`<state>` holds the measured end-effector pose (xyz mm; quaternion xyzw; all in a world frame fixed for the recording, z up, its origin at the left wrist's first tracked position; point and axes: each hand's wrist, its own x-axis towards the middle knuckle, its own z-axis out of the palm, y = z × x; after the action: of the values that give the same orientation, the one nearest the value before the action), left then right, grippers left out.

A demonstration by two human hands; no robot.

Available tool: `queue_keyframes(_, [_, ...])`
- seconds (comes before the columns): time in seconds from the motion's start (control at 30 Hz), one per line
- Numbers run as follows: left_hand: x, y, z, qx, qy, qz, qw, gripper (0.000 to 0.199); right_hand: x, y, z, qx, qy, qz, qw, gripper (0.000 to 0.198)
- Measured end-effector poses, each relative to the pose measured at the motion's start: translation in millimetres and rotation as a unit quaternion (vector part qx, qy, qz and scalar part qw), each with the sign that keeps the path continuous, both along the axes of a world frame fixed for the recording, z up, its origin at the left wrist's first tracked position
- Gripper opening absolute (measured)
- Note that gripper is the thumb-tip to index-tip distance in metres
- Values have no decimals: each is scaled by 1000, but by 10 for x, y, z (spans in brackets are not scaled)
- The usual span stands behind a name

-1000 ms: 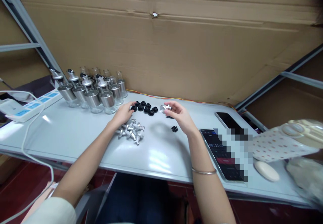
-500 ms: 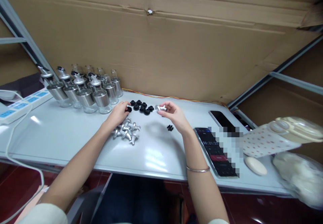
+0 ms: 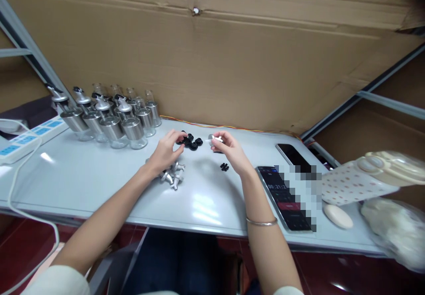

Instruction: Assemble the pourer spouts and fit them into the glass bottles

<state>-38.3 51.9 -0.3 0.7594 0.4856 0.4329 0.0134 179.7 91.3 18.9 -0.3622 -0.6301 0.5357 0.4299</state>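
Observation:
My left hand (image 3: 168, 149) is over the near-left part of a small group of black stoppers (image 3: 198, 141), its thumb and fingertips bent around a black stopper (image 3: 187, 143). Fingers partly cover that piece and others behind it. To the right, my right hand (image 3: 230, 149) pinches a silver pour spout (image 3: 211, 140), its round base turned left. Below my left wrist lies a pile of silver pour spouts (image 3: 175, 180), partly hidden by the hand. Several tiny black parts (image 3: 224, 167) sit on the table left of my right wrist.
Glass bottles with metal sleeves (image 3: 133, 129) stand at the back left, the front ones topped with spouts. A power strip (image 3: 29, 140) lies at the far left. On the right are two phones (image 3: 282, 202), a dotted bottle (image 3: 355, 182), a white oval object (image 3: 338, 216) and a plastic bag (image 3: 395, 233).
My left hand has moved right across the black stoppers, covering more of them and part of the spout pile. My right hand has turned the spout slightly, staying nearly in place.

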Motion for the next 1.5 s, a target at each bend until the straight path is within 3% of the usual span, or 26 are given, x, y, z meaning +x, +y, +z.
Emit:
queue_keyframes(0.27, [180, -113, -31, 71, 5, -86, 994, 30, -27, 9, -33, 14, -23, 20, 999, 32])
queue_keyframes(0.7, [203, -120, -46, 132, -13, -69, 989, 26, -45, -37, -27, -5, 10, 82, 997, 32])
queue_keyframes(1.5, [235, -130, -57, 112, -44, -101, 988, 7, -59, -39, -59, -11, -7, 95, 995, 35])
